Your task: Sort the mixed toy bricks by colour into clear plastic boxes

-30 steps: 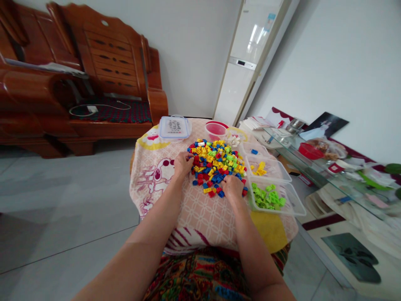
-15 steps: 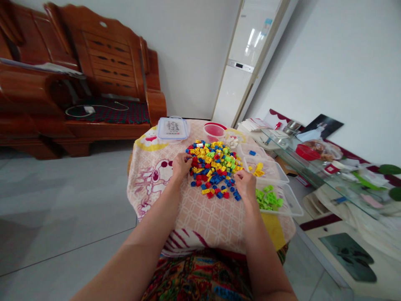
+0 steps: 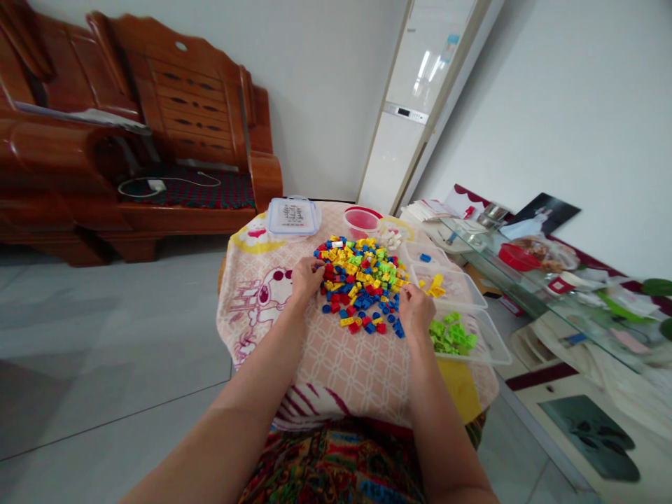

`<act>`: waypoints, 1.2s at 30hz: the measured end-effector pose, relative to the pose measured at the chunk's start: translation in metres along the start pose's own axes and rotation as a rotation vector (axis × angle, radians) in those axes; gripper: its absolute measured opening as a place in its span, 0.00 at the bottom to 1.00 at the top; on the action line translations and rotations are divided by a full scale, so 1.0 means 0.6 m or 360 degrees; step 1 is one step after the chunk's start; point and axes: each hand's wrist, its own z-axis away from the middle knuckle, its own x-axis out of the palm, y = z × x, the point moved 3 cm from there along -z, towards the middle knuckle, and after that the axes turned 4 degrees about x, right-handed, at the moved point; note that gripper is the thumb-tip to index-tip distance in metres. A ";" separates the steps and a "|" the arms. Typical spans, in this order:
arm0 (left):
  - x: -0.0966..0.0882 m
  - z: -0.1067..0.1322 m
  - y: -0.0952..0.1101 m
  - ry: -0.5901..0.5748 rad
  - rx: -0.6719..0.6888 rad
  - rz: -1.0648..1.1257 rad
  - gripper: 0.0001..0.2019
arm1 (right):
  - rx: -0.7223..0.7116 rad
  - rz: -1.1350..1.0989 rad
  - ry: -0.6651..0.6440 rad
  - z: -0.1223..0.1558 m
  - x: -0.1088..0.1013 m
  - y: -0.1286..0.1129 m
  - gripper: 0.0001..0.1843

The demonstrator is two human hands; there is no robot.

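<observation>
A heap of small toy building bricks (image 3: 362,276) in red, yellow, blue and green lies on the cloth-covered table. My left hand (image 3: 307,278) is at the heap's left edge, fingers bent together beside red and dark blue bricks. On the heap's right side my right hand (image 3: 416,309) is closed in a pinch, close to the trays. What either set of fingertips holds is too small to make out. To the right, one clear tray holds green bricks (image 3: 451,334), another holds yellow bricks (image 3: 433,285), and a farther one holds a blue brick (image 3: 425,257).
A pink round tub (image 3: 362,220) and a small pile of white pieces (image 3: 391,239) sit behind the heap. A clear lid (image 3: 292,216) lies at the back left. A cluttered glass shelf (image 3: 546,294) runs along the right. A wooden bench (image 3: 199,112) stands behind on the left.
The view has shifted slightly. My right hand has moved a little to the right, away from the heap. My left hand stays at the heap's left edge.
</observation>
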 end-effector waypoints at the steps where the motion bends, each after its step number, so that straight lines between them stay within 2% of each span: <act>1: 0.000 0.000 0.000 -0.0002 -0.0003 -0.0001 0.14 | -0.0036 -0.0007 -0.0020 0.008 0.005 -0.012 0.17; 7: 0.000 -0.001 0.003 -0.0025 -0.0027 0.0002 0.14 | -0.0342 -0.0049 -0.0306 0.030 0.034 -0.070 0.14; 13: 0.001 -0.001 0.002 -0.0023 -0.0017 0.0009 0.13 | -0.0478 0.0054 -0.0416 0.028 0.070 -0.118 0.15; 18: 0.002 -0.001 -0.003 -0.0014 -0.0018 0.0021 0.14 | -0.0534 0.0191 -0.0507 0.026 0.099 -0.139 0.20; 24: 0.001 -0.001 -0.002 -0.0013 -0.0010 0.0022 0.14 | -0.0476 0.0244 -0.0498 0.036 0.099 -0.137 0.20; 29: -0.001 0.000 0.001 0.0003 -0.0019 0.0040 0.13 | -0.0430 0.0102 -0.0440 0.042 0.096 -0.125 0.20; 33: -0.003 0.000 0.003 -0.0015 -0.0023 0.0031 0.13 | -0.0324 -0.0122 -0.0365 0.037 0.080 -0.101 0.21; 36: -0.003 -0.001 0.003 -0.0031 -0.0011 0.0024 0.13 | -0.0218 -0.0288 -0.0250 0.019 0.055 -0.069 0.22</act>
